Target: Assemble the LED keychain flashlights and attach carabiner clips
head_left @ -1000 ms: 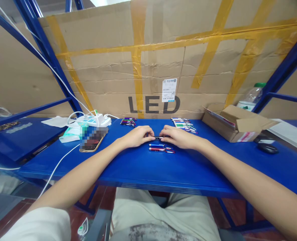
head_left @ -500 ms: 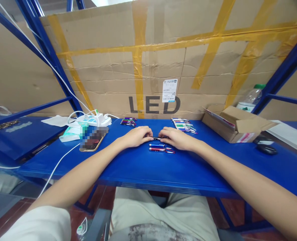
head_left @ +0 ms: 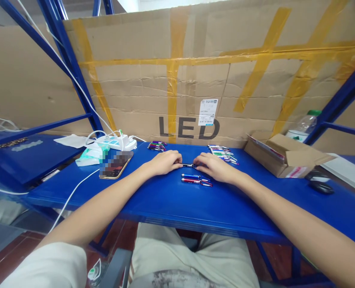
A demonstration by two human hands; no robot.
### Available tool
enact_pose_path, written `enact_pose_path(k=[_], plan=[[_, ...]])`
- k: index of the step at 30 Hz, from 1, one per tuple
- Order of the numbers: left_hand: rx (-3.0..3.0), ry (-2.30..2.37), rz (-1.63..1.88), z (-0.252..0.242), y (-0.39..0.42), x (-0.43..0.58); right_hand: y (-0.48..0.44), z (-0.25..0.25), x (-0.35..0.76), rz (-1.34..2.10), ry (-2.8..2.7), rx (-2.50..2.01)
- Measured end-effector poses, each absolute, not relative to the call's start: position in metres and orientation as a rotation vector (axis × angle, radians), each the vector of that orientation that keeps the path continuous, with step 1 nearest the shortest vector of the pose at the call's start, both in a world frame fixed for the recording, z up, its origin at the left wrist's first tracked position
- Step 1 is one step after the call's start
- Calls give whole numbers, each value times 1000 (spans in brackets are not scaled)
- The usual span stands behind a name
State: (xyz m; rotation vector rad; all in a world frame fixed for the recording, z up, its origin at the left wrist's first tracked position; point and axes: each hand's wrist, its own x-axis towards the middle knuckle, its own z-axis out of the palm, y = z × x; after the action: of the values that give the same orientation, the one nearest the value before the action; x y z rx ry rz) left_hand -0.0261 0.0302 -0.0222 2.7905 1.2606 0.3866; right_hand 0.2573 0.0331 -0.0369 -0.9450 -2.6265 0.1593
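Note:
A small black keychain flashlight (head_left: 188, 165) lies level just above or on the blue table, between my two hands. My left hand (head_left: 167, 162) pinches its left end with thumb and fingertips. At the other end, the curled fingertips of my right hand (head_left: 211, 166) hold the clip side, partly hiding it. Just nearer to me lie a blue flashlight (head_left: 190, 176) and a red flashlight (head_left: 191, 181), side by side, clips to the right. Behind my right hand is a row of several mixed-colour flashlights (head_left: 221, 152); a smaller bunch of flashlights (head_left: 157, 146) sits beyond my left hand.
On the left of the table (head_left: 153, 204) are a phone (head_left: 117, 166), a tissue pack (head_left: 91, 155) and a white power strip (head_left: 113, 142) with cables. To the right stand an open cardboard box (head_left: 285, 156), a black mouse (head_left: 321, 187) and a bottle (head_left: 305, 126). A large cardboard sheet (head_left: 135, 88) closes the back.
The view has turned slightly, so the scene sits a little further right. My right fingers have shifted slightly outward, showing more of the black flashlight; the left hand keeps its pinch.

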Motion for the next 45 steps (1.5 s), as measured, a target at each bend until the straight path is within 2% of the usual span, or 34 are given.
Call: enact_pose_path(k=[4, 20, 26, 34, 42, 45], plan=[[2822, 1293, 383, -23, 32, -27, 27, -29, 256, 169, -2548, -915], [2693, 1402, 589, -40, 49, -27, 0, -6, 244, 674, -2604, -812], [2611, 1370, 692, -41, 50, -28, -4, -8, 238, 667, -2706, -765], [2450, 1360, 1057, -38, 51, -24, -9, -11, 235, 633, -2697, -771], [2140, 1208, 1157, -36, 54, -20, 4, -9, 246, 785, -2271, -752], [2028, 1165, 1175, -33, 53, -20, 12, -11, 248, 961, -2067, -754]])
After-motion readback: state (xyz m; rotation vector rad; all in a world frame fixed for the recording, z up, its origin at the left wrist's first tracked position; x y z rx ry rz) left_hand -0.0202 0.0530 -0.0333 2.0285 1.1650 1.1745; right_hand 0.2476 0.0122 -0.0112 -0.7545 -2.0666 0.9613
